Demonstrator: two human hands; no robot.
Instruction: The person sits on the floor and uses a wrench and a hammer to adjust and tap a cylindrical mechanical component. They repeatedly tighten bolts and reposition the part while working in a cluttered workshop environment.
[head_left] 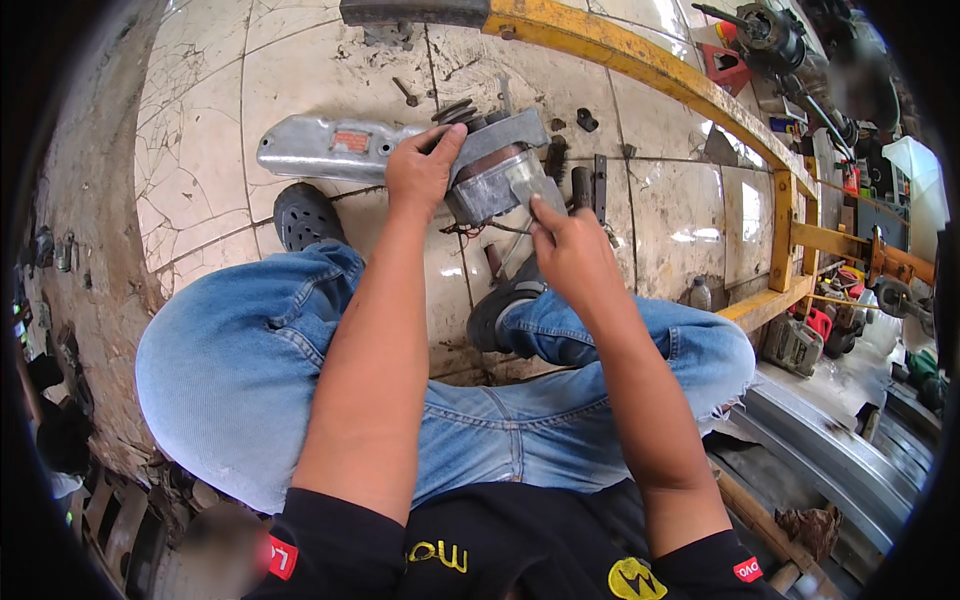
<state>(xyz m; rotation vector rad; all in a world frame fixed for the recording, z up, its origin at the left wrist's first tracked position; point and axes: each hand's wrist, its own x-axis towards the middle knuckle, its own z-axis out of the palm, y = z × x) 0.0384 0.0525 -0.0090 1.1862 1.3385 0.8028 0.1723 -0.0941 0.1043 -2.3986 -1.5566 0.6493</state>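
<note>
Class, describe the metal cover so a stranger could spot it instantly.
Start at the yellow frame crossing the tiles. Left of it, beside the left hand, lies a long silver cover. Its red label sets it apart from the bolt nearby.

The person wears a black short-sleeved T-shirt (520,530) with yellow chest lettering (437,556) and a round yellow emblem (637,580) bearing a dark zigzag. A white-lettered red patch (281,558) marks each sleeve (345,525). The faded blue jeans (235,380) are frayed at the right knee; the dark clogs (305,217) show perforations. Both hands (418,172) are bare.
</note>
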